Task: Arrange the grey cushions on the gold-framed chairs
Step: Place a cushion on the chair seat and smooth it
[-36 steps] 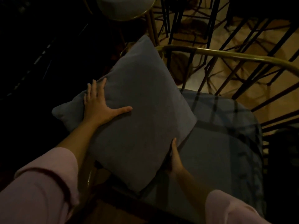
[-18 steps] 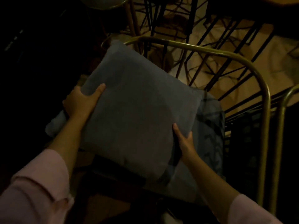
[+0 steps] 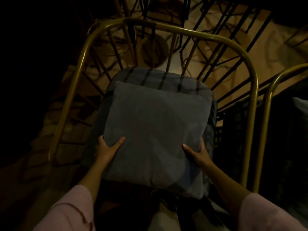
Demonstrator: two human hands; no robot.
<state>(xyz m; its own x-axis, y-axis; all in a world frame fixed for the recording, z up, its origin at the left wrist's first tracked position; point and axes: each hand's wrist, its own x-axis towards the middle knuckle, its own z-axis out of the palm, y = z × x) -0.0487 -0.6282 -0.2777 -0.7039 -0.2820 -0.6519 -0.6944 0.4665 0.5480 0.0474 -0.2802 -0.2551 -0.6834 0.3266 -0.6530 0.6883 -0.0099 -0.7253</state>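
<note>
Pretty dark on my feed, but the left hand (image 3: 106,149) and right hand (image 3: 197,153) are both clamped on the grey cushion's (image 3: 155,130) side edges, thumbs on top, cushion flat over the gold-framed chair's (image 3: 188,31) seat pad (image 3: 150,75).

The grey cushion (image 3: 155,135) covers most of the chair's seat pad (image 3: 160,79), leaving only a striped far strip and a sliver at the right in view, and it hides the fingers of the left hand (image 3: 106,147) and the right hand (image 3: 198,154) that curl beneath its near corners, so only thumbs and the backs of the hands show. The second gold chair frame (image 3: 273,100) is cut off by the right edge, and the pale shape beside it is too dark to identify. Both pink sleeves (image 3: 73,210) run off the bottom edge, and the whole left side is lost in darkness.
</note>
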